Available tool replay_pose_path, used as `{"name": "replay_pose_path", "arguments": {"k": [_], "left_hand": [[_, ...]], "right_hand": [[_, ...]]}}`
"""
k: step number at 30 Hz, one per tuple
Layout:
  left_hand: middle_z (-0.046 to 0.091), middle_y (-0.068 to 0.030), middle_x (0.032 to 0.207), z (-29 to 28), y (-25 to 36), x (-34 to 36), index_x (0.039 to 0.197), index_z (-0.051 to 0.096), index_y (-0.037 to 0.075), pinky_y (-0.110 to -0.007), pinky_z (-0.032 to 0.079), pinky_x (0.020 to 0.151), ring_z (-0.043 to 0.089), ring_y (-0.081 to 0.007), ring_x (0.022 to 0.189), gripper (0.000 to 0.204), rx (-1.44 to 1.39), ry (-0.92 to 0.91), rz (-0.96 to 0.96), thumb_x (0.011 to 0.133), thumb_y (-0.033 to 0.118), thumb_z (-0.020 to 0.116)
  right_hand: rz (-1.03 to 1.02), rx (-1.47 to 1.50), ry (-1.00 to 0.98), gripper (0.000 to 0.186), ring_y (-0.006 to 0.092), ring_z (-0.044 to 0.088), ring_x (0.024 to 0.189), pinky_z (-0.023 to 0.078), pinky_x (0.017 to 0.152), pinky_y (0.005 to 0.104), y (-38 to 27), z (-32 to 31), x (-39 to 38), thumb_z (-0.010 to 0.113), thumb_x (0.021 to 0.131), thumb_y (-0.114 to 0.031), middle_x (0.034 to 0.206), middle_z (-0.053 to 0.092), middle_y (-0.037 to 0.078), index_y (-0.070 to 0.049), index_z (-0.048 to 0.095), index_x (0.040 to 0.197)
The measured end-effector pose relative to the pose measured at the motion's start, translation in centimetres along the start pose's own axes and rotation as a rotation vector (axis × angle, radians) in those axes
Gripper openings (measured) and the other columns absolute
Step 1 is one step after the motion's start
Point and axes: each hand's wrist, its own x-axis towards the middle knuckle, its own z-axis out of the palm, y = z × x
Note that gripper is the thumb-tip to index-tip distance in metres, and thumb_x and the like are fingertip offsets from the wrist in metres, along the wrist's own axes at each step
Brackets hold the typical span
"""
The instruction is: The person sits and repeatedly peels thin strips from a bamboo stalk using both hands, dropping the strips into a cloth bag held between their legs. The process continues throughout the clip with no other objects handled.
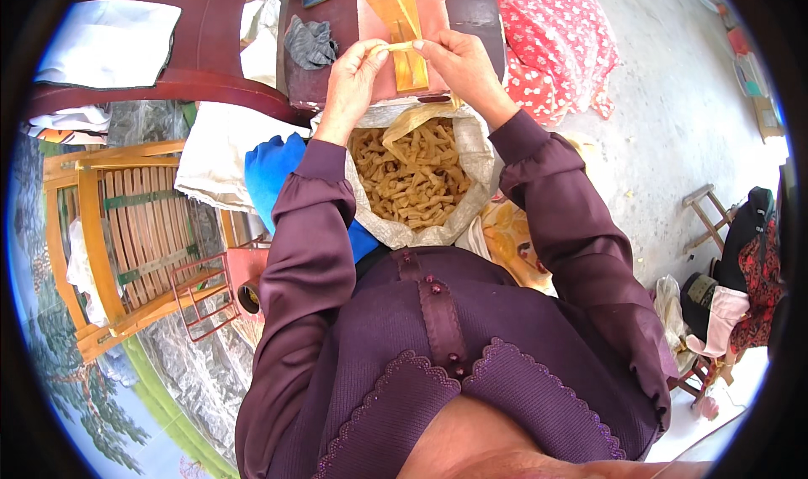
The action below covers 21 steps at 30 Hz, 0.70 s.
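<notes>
Between my two hands a short, thin, pale yellow strip (397, 47) is stretched sideways. My left hand (352, 82) pinches its left end between thumb and fingers. At the other end, the thumb and fingers of my right hand (461, 65) are closed on it. The strip lies in front of a yellow wooden stand (408, 73), close to or touching it; I cannot tell which. Under the stand is a pink cloth (433, 6) on a dark red table. Below my hands, an open white woven sack (481, 152) holds many small tan twisted pieces (414, 180). A longer tan strip (410, 119) hangs over its mouth.
A crumpled grey cloth (310, 43) lies on the table, left of the stand. Red patterned fabric (551, 37) drapes at the table's right. A dark red chair (210, 24) and a wooden slatted frame (147, 226) stand left. A small wooden stool (707, 214) is far right.
</notes>
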Motion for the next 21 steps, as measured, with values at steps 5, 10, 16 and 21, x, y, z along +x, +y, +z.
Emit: {"name": "replay_pose_path", "arguments": {"k": [5, 10, 16, 21], "left_hand": [[0.058, 0.0023, 0.082, -0.2, -0.3, 1.2, 0.104, 0.062, 0.001, -0.021, 0.042, 0.065, 0.051, -0.0069, 0.074, 0.026, -0.091, -0.024, -0.193, 0.092, 0.023, 0.056], [0.066, -0.0080, 0.078, 0.3, -2.4, 2.0, 0.096, 0.064, 0.000, -0.029, 0.046, 0.064, 0.059, -0.0150, 0.071, 0.027, 0.235, 0.017, -0.110, 0.087, 0.024, 0.058], [0.064, -0.0171, 0.085, 1.0, 0.1, -2.4, 0.094, 0.065, 0.005, -0.042, 0.046, 0.074, 0.060, -0.0356, 0.084, 0.023, 0.657, 0.053, -0.052, 0.081, 0.023, 0.061], [0.057, -0.0114, 0.108, 3.0, 0.3, -8.3, 0.109, 0.061, 0.008, -0.040, 0.039, 0.090, 0.050, -0.0309, 0.107, 0.044, 0.665, 0.049, 0.355, 0.068, 0.016, 0.074]], "right_hand": [[-0.027, -0.064, 0.040, 0.030, 0.0112, 0.053, 0.049, 0.042, 0.047, 0.0299, 1.1, 0.4, 1.3, 0.061, 0.084, -0.025, 0.053, 0.052, 0.007, 0.004, 0.065, 0.079], [0.024, -0.296, -0.001, 0.028, 0.0252, 0.060, 0.059, 0.047, 0.060, 0.0366, 2.2, 1.2, 1.3, 0.060, 0.083, -0.027, 0.063, 0.060, 0.016, 0.001, 0.065, 0.081], [-0.120, -0.549, 0.055, 0.030, 0.0216, 0.058, 0.058, 0.046, 0.059, 0.0362, 4.8, 0.2, 0.6, 0.062, 0.083, -0.027, 0.062, 0.058, 0.015, 0.003, 0.061, 0.079], [0.204, 0.486, -0.347, 0.020, 0.0036, 0.037, 0.049, 0.035, 0.047, 0.0209, -0.5, 0.1, -2.9, 0.056, 0.094, -0.025, 0.062, 0.043, -0.006, -0.009, 0.055, 0.083]]}}
